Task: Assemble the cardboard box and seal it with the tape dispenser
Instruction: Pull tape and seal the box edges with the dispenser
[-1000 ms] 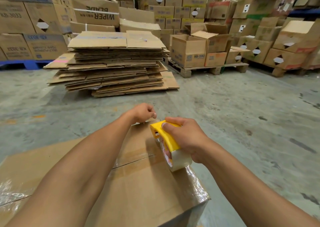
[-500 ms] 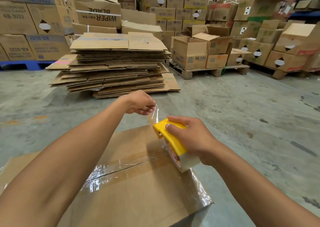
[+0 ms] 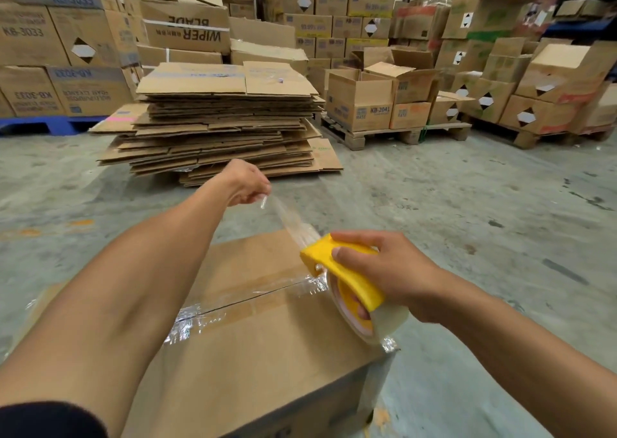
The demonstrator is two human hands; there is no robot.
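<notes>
Tape strip (image 3: 289, 219) stretches from yellow tape dispenser (image 3: 347, 277), gripped by right hand (image 3: 387, 270), to left hand (image 3: 248, 184), apparently pinching its end; cardboard box (image 3: 260, 347) below.

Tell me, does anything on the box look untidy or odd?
Yes. The clear tape along the top seam of the cardboard box lies wrinkled and bunched, not flat. At the near right corner a crumpled tape end sticks out.

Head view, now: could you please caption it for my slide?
Left hand pulls clear tape from yellow dispenser gripped by right hand above box.
</notes>
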